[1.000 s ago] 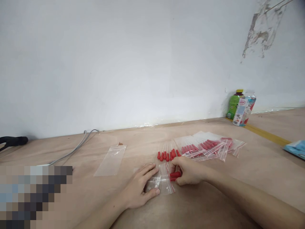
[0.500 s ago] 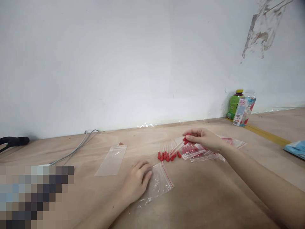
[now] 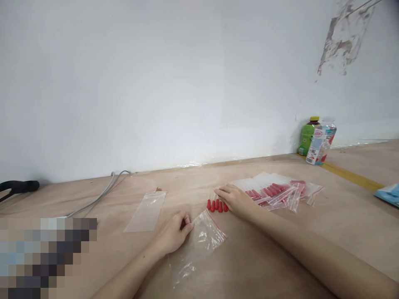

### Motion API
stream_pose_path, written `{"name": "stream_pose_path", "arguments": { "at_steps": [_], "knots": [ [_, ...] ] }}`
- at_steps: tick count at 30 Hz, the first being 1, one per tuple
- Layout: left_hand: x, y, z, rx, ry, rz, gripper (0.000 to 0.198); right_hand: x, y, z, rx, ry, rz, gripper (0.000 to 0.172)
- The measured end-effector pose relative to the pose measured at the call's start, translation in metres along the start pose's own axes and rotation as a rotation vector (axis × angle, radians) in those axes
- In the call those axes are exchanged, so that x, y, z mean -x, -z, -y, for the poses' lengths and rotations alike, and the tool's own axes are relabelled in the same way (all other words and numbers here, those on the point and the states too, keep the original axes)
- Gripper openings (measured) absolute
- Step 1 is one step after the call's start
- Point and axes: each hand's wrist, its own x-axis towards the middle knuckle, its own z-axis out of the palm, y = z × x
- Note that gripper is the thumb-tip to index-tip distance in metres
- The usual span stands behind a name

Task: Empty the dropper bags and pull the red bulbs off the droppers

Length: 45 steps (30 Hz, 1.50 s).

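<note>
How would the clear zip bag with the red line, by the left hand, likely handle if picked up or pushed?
The clear zip bag is probably floppy and light, since its film looks thin and wrinkled. Its glossy glints suggest it may feel slippery. Lying low on the table, it would likely slide or crumple rather than tip.

There stood the green bottle (image 3: 307, 140); right beside it, a clear bottle (image 3: 320, 146); well left of it lay grey cable (image 3: 93, 202); to its right, a blue packet (image 3: 388, 194).
</note>
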Motion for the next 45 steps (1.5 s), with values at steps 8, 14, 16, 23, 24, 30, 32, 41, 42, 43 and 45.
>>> {"name": "stream_pose_path", "arguments": {
  "at_steps": [8,14,16,23,24,30,32,41,42,43,45],
  "knots": [
    [-0.023,0.039,0.042,0.093,0.022,-0.296,0.007,0.005,0.004,0.012,0.042,-0.028,0.132,0.023],
    [-0.033,0.048,0.084,-0.136,0.276,-0.339,0.02,0.01,0.032,-0.003,0.086,-0.221,0.077,0.027],
    [-0.032,0.041,0.092,-0.183,0.307,-0.337,0.021,0.018,0.045,-0.018,0.07,-0.271,0.108,0.028],
    [-0.03,0.014,0.095,-0.309,0.422,-0.372,0.023,0.05,0.07,-0.052,-0.081,-0.272,0.34,0.044],
    [-0.031,0.013,0.093,-0.31,0.427,-0.377,0.024,0.052,0.068,-0.053,-0.101,-0.267,0.339,0.04],
    [-0.031,0.017,0.079,-0.34,0.412,-0.511,0.031,0.052,0.062,-0.052,-0.02,-0.267,0.298,0.024],
    [-0.029,0.017,0.072,-0.36,0.352,-0.581,0.028,0.052,0.065,-0.054,0.09,-0.334,0.221,0.025],
    [-0.023,0.007,0.044,-0.255,-0.016,-0.669,0.019,0.037,0.089,-0.041,-0.299,-0.745,-0.598,0.027],
    [-0.022,0.005,0.04,-0.223,-0.071,-0.675,0.018,0.034,0.088,-0.032,-0.497,-0.763,-0.585,0.03],
    [-0.021,0.004,0.036,-0.185,-0.124,-0.678,0.017,0.031,0.084,-0.022,-0.675,-0.78,-0.534,0.032],
    [-0.018,0.0,0.025,-0.099,-0.21,-0.665,0.016,0.028,0.072,0.003,-0.913,-0.815,-0.402,0.035]
  ]
}}
